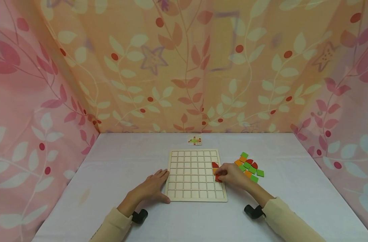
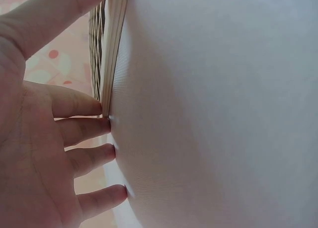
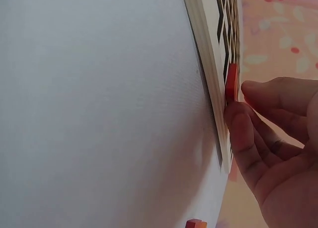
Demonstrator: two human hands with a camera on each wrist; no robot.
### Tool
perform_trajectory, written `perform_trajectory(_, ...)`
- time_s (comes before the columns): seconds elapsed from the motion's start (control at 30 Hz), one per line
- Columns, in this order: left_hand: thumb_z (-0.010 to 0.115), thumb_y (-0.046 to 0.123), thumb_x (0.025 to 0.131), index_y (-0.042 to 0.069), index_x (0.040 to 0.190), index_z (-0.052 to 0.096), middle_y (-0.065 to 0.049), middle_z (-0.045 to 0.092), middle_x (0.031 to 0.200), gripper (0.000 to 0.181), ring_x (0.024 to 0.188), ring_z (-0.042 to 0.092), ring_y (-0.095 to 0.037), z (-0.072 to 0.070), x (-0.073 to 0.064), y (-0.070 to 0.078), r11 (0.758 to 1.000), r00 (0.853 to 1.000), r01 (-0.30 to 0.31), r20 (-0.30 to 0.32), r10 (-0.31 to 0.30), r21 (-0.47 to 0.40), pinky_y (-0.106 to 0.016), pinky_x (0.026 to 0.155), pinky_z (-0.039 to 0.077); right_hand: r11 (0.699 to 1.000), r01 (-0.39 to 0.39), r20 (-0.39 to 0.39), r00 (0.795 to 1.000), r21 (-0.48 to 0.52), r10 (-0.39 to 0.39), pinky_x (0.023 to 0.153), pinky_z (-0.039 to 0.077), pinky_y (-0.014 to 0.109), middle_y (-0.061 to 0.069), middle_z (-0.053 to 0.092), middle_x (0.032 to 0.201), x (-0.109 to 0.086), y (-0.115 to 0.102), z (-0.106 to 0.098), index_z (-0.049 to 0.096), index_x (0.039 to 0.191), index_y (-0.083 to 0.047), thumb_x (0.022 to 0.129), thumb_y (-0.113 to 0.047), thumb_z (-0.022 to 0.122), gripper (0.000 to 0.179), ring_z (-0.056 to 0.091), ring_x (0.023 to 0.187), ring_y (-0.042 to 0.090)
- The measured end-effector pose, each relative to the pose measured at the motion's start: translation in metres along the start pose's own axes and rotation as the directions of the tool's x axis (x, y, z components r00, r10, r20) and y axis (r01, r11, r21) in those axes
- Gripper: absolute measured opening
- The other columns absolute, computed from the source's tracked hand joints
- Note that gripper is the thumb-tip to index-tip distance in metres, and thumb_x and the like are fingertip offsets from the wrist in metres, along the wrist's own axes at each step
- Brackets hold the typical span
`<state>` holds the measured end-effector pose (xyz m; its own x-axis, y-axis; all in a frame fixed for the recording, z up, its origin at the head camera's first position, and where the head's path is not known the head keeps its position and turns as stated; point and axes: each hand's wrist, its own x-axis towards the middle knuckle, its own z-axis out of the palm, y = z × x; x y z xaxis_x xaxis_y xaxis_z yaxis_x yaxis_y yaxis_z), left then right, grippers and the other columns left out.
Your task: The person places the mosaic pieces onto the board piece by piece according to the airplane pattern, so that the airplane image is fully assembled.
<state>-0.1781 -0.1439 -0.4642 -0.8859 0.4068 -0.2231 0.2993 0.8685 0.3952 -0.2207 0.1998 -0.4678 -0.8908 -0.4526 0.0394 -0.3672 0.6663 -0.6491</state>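
Note:
A pale wooden grid board [image 1: 191, 176] lies on the white table. My left hand [image 1: 153, 186] rests along its left edge, fingers spread and thumb at the near corner; the left wrist view shows the fingertips [image 2: 108, 151] by the board's side. On the right edge column, my right hand [image 1: 232, 174] pinches a red piece [image 1: 218, 178] between thumb and fingers, low over the grid. The fingers partly hide that piece, which also shows in the right wrist view as a red block [image 3: 231, 83]. Just beyond it sit an orange square [image 1: 215, 171] and a red quarter-circle [image 1: 215, 164].
Right of the board lies a loose pile of green squares [image 1: 252, 170], orange squares [image 1: 248, 174] and red quarter-circles [image 1: 254, 165]. A small pattern card [image 1: 194, 139] lies beyond the board. Floral cloth [image 1: 187, 67] walls the table at the back and sides.

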Motion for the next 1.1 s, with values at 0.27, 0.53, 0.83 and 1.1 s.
perform_trajectory(0.27,0.087,0.043,0.067,-0.001,0.149,0.034,-0.018,0.032,0.158,0.107,0.148,0.024,-0.038,-0.0008,-0.0003,0.0004,1.0,1.0,-0.001,0.001,0.001,0.003,-0.058,0.116,0.027,0.999,-0.016,0.042,0.999,-0.032,0.017,0.06,0.043,0.019,-0.003,0.063,0.083,0.0018,0.0005,0.0005,0.076,0.097,-0.007,0.081,-0.008,0.075,0.016,0.049,0.072,0.009)
perform_trajectory(0.53,0.087,0.043,0.067,-0.001,0.149,0.034,-0.018,0.032,0.157,0.107,0.148,0.025,-0.038,-0.0006,0.0001,0.0003,1.0,1.0,-0.002,-0.002,0.002,0.004,-0.058,0.116,0.027,0.996,0.028,0.105,0.994,-0.089,-0.019,0.06,0.04,0.019,-0.002,0.06,0.085,-0.0002,0.0006,-0.0015,0.078,0.098,-0.011,0.081,0.005,0.062,0.029,0.047,0.073,0.009)
perform_trajectory(0.83,0.087,0.043,0.067,-0.001,0.149,0.034,-0.018,0.032,0.158,0.107,0.148,0.024,-0.038,-0.0012,0.0004,0.0006,1.0,1.0,-0.002,0.001,0.002,0.006,-0.059,0.116,0.027,0.993,0.039,0.155,0.988,-0.113,-0.022,0.06,0.043,0.018,-0.003,0.055,0.082,-0.0014,-0.0022,-0.0068,0.076,0.097,-0.011,0.081,-0.003,0.072,0.019,0.048,0.072,0.008)
perform_trajectory(1.1,0.087,0.043,0.068,-0.001,0.149,0.034,-0.018,0.032,0.157,0.107,0.148,0.024,-0.038,-0.0015,-0.0003,0.0013,1.0,1.0,-0.004,0.005,0.004,0.004,-0.059,0.116,0.027,0.994,0.043,0.134,0.991,-0.098,-0.03,0.061,0.043,0.019,-0.001,0.055,0.087,-0.0023,-0.005,-0.0058,0.075,0.097,-0.011,0.076,-0.006,0.078,0.021,0.048,0.075,0.009)
